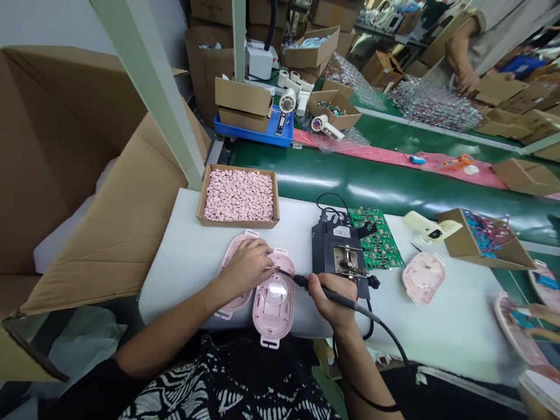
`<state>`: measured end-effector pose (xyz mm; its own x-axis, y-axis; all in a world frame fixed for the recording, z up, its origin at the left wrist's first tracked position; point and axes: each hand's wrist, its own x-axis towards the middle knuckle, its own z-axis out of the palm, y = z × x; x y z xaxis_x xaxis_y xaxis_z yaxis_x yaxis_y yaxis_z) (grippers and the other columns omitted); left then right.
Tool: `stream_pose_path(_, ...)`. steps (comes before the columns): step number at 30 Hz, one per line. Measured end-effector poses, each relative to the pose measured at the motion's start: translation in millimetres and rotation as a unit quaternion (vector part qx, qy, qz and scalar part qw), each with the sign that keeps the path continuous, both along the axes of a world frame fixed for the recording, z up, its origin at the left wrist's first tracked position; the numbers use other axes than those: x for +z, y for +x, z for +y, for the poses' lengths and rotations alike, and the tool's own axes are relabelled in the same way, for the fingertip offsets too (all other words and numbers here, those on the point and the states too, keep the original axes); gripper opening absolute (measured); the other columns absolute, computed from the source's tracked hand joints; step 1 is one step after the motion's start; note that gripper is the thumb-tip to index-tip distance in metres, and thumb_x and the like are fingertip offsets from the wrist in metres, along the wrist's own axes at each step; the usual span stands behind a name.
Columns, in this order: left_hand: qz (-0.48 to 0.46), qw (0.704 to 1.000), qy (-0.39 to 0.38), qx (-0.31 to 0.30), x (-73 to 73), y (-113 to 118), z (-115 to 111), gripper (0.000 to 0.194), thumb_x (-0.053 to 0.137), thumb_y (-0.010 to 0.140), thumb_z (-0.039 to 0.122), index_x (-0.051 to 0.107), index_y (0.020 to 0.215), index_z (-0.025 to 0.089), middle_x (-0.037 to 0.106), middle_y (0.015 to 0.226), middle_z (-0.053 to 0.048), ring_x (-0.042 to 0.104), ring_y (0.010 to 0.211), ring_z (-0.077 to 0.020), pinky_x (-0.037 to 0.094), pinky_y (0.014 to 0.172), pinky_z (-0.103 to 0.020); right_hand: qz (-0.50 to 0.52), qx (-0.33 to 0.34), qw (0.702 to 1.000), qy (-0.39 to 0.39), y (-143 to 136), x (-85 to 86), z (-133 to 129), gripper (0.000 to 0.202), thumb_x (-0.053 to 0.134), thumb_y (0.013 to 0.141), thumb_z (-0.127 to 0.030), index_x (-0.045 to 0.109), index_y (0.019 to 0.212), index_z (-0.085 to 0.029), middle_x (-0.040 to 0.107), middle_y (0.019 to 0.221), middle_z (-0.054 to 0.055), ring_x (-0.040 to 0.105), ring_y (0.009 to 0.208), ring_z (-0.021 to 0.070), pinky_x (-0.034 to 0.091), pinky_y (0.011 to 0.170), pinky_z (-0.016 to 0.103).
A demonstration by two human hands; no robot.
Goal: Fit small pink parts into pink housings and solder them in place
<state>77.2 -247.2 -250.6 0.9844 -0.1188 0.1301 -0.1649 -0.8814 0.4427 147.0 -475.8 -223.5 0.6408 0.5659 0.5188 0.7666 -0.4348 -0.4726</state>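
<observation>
Pink shell [273, 319] may scorch if the right hand [336, 298], clenched round a soldering iron [366, 311], slips; the left hand's [245, 267] hold is unclear.

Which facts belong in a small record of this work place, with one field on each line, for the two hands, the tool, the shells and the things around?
right hand: grips black-and-grey pen-shaped tool
tool tip: at upper end of pink oval plastic shell, near left fingertips
left hand: over second pink oval shell; anything pinched is too small to tell
beyond left hand: shallow cardboard box of small pink pieces
beyond right hand: black boxy device, beside green circuit boards
</observation>
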Motion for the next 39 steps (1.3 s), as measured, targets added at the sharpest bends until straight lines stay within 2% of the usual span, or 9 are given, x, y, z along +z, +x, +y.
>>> stream_pose_path(8, 0.007, 1.0, 0.004, -0.001, 3.9, 0.4, 0.0, 0.008, 0.074, 0.089, 0.029, 0.079, 0.089, 0.023, 0.073, 0.111, -0.002, 0.058, 0.114, -0.0238, 0.041, 0.098, -0.045, -0.008, 0.0, 1.0, -0.005, 0.1, -2.1, -1.1, 0.042, 0.057, 0.097, -0.025, 0.06, 0.055, -0.018, 0.059, 0.048, -0.003, 0.054, 0.042, 0.0071, 0.033, 0.046, 0.024)
stream_pose_path(16, 0.001, 1.0, 0.003, -0.002, 2.0, 0.4, -0.3, 0.008, 0.073, 0.089, 0.029, 0.079, 0.09, 0.023, 0.073, 0.11, -0.003, 0.058, 0.113, -0.0239, 0.041, 0.097, -0.044, -0.001, 0.002, 1.0, -0.006, 0.1, -0.3, -0.8, 0.042, 0.056, 0.097, -0.026, 0.062, 0.056, -0.019, 0.063, 0.051, -0.002, 0.057, 0.043, 0.0086, 0.037, 0.046, 0.024)
stream_pose_path(24, 0.014, 1.0, 0.003, 0.0, 7.0, 1.1, 0.0, 0.009, 0.072, 0.09, 0.028, 0.079, 0.09, 0.023, 0.073, 0.111, -0.003, 0.058, 0.113, -0.0243, 0.041, 0.097, -0.044, 0.004, -0.005, 1.0, -0.008, -0.3, -2.5, -0.8, 0.04, 0.058, 0.096, -0.025, 0.063, 0.057, -0.019, 0.063, 0.051, -0.003, 0.057, 0.043, 0.0085, 0.038, 0.047, 0.024)
stream_pose_path(39, 0.013, 1.0, 0.005, 0.001, 3.6, 0.0, 0.2, 0.009, 0.074, 0.089, 0.03, 0.079, 0.091, 0.023, 0.073, 0.112, -0.002, 0.058, 0.115, -0.0246, 0.04, 0.097, -0.045, 0.022, 0.003, 1.0, -0.005, 1.3, -0.5, -1.4, 0.042, 0.056, 0.097, -0.027, 0.064, 0.056, -0.02, 0.065, 0.051, -0.003, 0.057, 0.041, 0.0081, 0.039, 0.045, 0.023)
